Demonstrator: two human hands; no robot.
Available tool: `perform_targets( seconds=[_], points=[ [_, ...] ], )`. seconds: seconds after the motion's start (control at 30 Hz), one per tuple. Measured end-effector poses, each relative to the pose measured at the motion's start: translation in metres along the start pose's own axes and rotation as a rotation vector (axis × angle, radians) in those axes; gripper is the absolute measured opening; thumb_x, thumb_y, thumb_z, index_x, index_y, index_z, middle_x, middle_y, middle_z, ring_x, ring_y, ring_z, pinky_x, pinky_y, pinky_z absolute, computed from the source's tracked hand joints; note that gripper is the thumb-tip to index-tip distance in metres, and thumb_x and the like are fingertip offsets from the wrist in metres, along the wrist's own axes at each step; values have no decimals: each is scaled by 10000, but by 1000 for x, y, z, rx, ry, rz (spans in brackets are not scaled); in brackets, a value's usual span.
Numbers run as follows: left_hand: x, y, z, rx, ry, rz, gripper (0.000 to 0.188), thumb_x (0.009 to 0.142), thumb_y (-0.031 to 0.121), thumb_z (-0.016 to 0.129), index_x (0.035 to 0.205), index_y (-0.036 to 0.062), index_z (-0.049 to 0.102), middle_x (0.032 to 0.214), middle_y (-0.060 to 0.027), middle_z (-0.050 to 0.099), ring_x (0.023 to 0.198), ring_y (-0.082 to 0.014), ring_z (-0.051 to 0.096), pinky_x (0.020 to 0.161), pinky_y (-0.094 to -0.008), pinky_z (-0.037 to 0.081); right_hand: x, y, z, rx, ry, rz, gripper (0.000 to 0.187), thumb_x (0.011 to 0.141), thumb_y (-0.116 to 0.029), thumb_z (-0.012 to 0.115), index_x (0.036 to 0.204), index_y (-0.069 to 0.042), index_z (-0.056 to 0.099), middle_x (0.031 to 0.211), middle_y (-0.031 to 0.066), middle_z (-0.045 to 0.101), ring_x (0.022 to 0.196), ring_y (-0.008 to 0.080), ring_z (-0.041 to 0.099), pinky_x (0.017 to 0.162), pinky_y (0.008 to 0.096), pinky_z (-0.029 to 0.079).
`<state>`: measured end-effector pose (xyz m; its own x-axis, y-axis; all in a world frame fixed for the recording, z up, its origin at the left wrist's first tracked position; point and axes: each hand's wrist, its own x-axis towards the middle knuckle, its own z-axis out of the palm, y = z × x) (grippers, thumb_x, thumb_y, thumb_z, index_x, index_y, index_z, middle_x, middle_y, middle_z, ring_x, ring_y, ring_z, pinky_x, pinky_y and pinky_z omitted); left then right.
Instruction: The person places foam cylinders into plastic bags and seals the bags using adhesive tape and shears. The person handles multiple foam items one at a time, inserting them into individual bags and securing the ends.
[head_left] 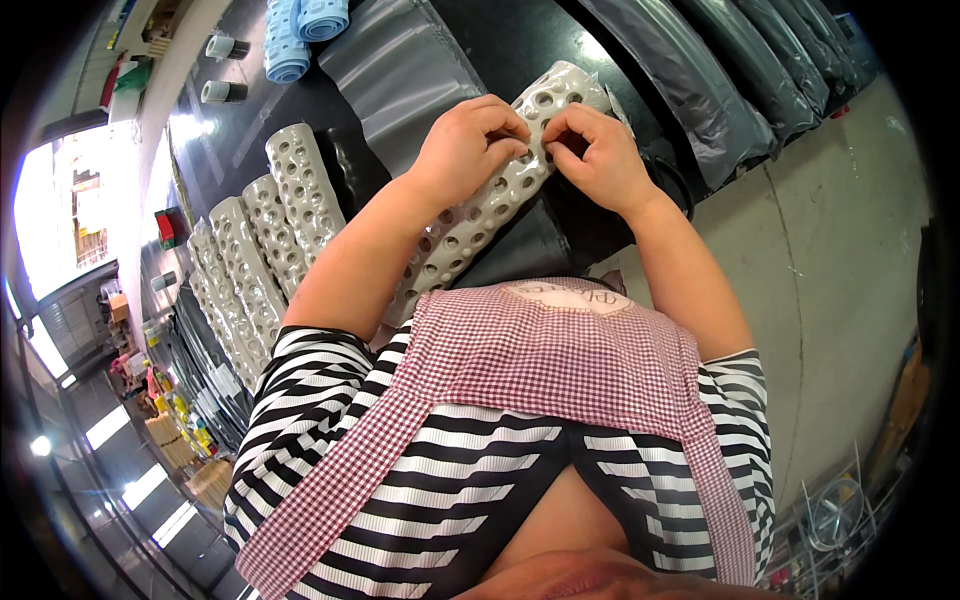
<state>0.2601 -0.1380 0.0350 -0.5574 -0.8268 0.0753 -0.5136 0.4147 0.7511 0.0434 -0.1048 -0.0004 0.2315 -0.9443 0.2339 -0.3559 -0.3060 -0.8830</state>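
A rolled grey mat (517,178) with round holes and bumps lies slantwise on the dark table in front of me. Its surface is glossy, and clear film shows at its far end. My left hand (455,150) is over the roll's left side, with thumb and forefinger pinched close to it. On the other side, my right hand (603,165) is closed in a similar pinch near the middle of the roll. The fingertips of both hands are close together. Whatever is between them is too small to make out.
Several similar grey rolls (300,180) lie side by side at the left. Blue rolled mats (288,45) are at the far edge, near two small cylinders (224,92). Dark grey plastic bags (690,75) lie at the right, and a grey plastic sheet (390,70) lies beyond my left hand.
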Motion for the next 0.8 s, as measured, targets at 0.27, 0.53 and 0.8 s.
perform_targets(
  seconds=[0.27,0.53,0.8],
  points=[
    [18,3,-12,445,-219,330,134,827,104,714,950,88,664,937,-24,619,854,-271,640,729,-386,537,-2,2,0,3,4,16,122,818,-50,697,927,-22,651,869,88,652,763,219,640,720,315,517],
    [38,-12,-17,616,-398,726,220,799,114,636,1013,61,621,991,-57,573,938,-248,616,844,-359,520,-4,8,3,4,41,-22,108,805,-47,685,905,-33,646,840,87,634,742,218,629,699,318,509],
    [46,-10,-13,496,-453,674,166,818,111,658,939,41,566,928,-96,549,854,-294,611,783,-389,524,-7,7,3,6,52,47,122,793,-118,700,904,-82,668,888,106,683,820,323,671,730,388,535]
  ],
)
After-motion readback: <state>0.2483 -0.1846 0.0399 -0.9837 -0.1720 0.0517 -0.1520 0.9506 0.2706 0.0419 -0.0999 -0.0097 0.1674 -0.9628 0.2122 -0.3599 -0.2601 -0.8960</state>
